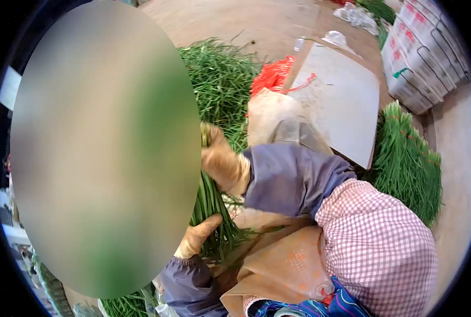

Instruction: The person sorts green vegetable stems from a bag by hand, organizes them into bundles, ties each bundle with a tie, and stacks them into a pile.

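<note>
A bunch of long green stalks, which look like chives (214, 211), is between my two gloved hands. My right hand (224, 161), in a tan glove, closes round the upper part of the bunch; its fingertips are partly lost at the edge of a large blurred patch. Lower down, my left hand (199, 235), gloved too, grips the bunch with the thumb laid across it. The blur hides that hand's other fingers. The leafy ends hang over a brown apron (283, 264) on my lap.
A loose heap of green stalks (219, 84) lies beyond my right hand. Near it are red netting (272, 76) and a pale board (346, 100). Tied bundles (404, 158) stand at the right, below stacked white crates (423, 58). The blur covers most of the left side.
</note>
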A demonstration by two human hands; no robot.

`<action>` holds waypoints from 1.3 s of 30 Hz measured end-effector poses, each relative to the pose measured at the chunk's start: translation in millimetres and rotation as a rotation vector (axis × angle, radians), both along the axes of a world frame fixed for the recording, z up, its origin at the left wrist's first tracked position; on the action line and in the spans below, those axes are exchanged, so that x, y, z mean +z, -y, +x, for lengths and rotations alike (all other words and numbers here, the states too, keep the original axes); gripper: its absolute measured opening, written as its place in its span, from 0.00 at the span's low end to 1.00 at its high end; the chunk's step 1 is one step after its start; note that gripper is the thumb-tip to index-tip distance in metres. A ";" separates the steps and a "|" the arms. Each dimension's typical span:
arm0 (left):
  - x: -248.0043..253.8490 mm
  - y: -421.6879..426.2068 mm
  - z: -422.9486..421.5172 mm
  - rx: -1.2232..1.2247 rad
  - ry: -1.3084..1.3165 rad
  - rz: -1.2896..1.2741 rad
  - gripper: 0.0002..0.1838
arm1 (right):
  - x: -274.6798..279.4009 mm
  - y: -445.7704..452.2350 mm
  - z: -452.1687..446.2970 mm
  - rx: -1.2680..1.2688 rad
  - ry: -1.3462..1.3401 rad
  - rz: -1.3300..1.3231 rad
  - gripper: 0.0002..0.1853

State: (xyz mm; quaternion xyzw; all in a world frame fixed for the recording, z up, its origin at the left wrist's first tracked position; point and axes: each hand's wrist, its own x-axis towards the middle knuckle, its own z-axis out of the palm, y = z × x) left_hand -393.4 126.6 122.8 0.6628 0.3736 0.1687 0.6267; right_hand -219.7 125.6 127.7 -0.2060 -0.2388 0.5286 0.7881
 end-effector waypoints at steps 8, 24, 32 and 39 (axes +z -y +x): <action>1.8 -35.1 -25.3 -0.060 0.125 0.093 0.61 | 39.4 17.2 82.4 -0.106 0.305 0.170 0.15; -18.1 -68.8 234.5 -0.378 0.057 0.576 0.22 | 74.5 143.2 305.7 -0.024 0.525 0.081 0.30; -88.4 -64.4 367.0 -0.531 -0.268 0.720 0.19 | 120.9 286.1 431.1 -0.272 0.917 -0.339 0.29; -121.6 -69.0 394.2 -0.544 -0.375 0.724 0.14 | 36.9 288.0 420.2 -0.362 0.612 -0.610 0.28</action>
